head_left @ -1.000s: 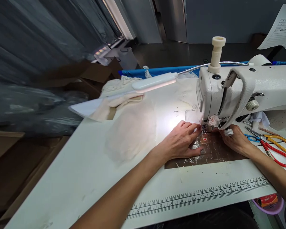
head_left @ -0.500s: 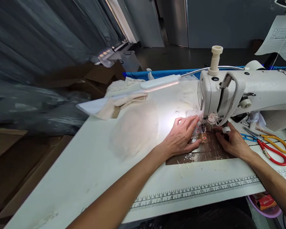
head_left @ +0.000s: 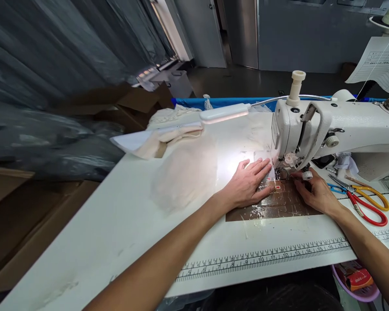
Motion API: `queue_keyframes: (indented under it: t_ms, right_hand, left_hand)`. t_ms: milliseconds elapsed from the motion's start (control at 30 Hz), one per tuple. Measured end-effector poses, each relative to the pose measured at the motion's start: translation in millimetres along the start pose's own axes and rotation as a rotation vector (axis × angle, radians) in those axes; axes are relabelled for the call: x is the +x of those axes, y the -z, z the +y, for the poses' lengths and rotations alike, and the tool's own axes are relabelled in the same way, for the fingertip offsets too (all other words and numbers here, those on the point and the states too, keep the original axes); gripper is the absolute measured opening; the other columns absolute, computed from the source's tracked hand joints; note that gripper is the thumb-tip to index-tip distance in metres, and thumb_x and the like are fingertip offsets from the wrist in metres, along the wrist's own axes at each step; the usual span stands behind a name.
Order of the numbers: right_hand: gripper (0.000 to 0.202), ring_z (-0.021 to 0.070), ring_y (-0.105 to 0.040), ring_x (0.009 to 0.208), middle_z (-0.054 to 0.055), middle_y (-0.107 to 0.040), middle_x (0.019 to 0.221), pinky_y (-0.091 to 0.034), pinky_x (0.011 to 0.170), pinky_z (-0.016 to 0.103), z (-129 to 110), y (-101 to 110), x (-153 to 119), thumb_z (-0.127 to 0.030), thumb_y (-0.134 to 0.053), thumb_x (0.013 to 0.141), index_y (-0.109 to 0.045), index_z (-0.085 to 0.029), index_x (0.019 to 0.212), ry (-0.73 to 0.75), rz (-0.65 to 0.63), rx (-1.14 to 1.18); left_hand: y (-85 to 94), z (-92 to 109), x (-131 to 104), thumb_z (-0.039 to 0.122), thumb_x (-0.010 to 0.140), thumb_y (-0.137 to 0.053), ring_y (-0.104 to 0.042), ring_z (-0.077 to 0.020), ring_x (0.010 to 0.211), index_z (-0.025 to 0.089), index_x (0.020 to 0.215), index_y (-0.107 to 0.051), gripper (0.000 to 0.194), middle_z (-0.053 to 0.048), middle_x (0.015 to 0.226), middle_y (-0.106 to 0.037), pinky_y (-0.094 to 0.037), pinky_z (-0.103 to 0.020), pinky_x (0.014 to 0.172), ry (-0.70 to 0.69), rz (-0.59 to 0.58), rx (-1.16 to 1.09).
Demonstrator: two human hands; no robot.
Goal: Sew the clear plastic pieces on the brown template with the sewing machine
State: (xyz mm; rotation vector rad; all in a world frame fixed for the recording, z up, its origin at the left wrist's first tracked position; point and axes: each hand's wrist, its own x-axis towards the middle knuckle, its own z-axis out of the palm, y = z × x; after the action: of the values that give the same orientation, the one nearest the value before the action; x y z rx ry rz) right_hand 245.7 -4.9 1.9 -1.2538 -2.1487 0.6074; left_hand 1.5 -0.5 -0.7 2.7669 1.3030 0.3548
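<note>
Beside the needle area of a white sewing machine (head_left: pixel 285 129), my left hand (head_left: pixel 250 183) lies flat with its fingers spread, over the edge of a brown taped patch (head_left: pixel 275 207) and a clear piece at the machine's bed. My right hand (head_left: pixel 313 190) is at the right of the presser foot, its fingers bent near a white knurled knob (head_left: pixel 307 175); what its fingertips touch is hidden. A small white piece with red marks (head_left: pixel 270 172) lies between my left hand and the foot.
Red-handled scissors (head_left: pixel 369 211) and yellow-handled scissors (head_left: pixel 372 194) lie right of my right hand. A pale round fabric pile (head_left: pixel 184 177) and folded cloth (head_left: pixel 168 138) lie left. A lamp (head_left: pixel 225 113) stands behind. A printed ruler (head_left: pixel 266 259) runs along the front edge; a pink basket (head_left: pixel 368 293) is below.
The whole view has shifted slightly with the head. Both hands keep nearly the same places beside the presser foot.
</note>
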Motion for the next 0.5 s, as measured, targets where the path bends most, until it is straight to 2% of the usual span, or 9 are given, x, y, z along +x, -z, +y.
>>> queue_keyframes:
  t_ms: [167,333,433,500]
  right_hand:
    - [0.022,0.0212,-0.062,0.086,0.011,-0.062,0.103,-0.053,0.076,0.036,-1.3,-1.2,-2.4,-0.026,-0.046,0.09,-0.066,-0.018,0.092,0.007,-0.017,-0.017]
    - [0.024,0.0226,-0.063,0.094,0.01,-0.062,0.109,-0.053,0.082,0.037,-1.5,-2.7,-3.5,-0.026,-0.045,0.091,-0.068,-0.02,0.099,0.001,-0.029,-0.029]
    - [0.026,0.0229,-0.063,0.095,0.01,-0.063,0.108,-0.053,0.083,0.038,-1.8,-3.2,-3.7,-0.027,-0.046,0.092,-0.068,-0.02,0.103,-0.015,-0.04,-0.022]
    - [0.026,0.0234,-0.063,0.095,0.01,-0.064,0.105,-0.053,0.082,0.038,-1.8,-3.6,-3.9,-0.027,-0.046,0.092,-0.068,-0.02,0.104,-0.021,-0.045,-0.023]
  left_hand:
    - [3.4,-0.3,1.7,0.055,0.098,-0.034,-0.046,-0.0346,0.129,0.011,0.133,-0.051,0.058,-0.018,0.132,-0.056,-0.025,-0.055,0.109,0.052,-0.074,-0.018]
    - [7.2,-0.6,2.7,0.056,0.098,-0.035,-0.04,-0.0366,0.135,0.011,0.137,-0.047,0.061,-0.019,0.138,-0.052,-0.024,-0.058,0.111,0.069,-0.113,0.005]
    - [8.3,8.1,-0.5,0.056,0.099,-0.034,-0.035,-0.0381,0.139,0.011,0.14,-0.044,0.062,-0.019,0.143,-0.048,-0.026,-0.061,0.111,0.119,-0.14,0.045]
    - [9.0,19.2,-5.9,0.055,0.099,-0.033,-0.034,-0.0407,0.139,0.011,0.141,-0.043,0.061,-0.019,0.148,-0.043,-0.031,-0.063,0.107,0.22,-0.145,0.099]
